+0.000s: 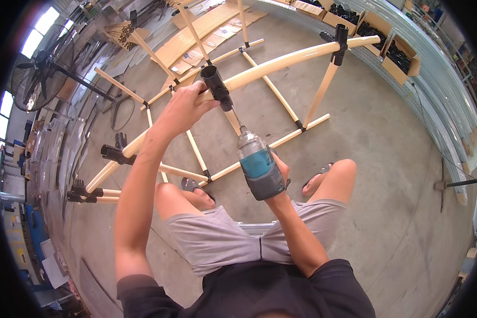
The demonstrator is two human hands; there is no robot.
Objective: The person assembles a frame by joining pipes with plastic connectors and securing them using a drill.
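The connector looks plastic, the tube glossy.

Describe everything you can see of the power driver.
The power driver has a teal and dark grey, plastic-looking casing, a translucent nose cover and a slim metallic bit. The right hand grips it, its handle hidden from view. It points forward and slightly left, bit tip by the black connector; whether they touch is unclear.
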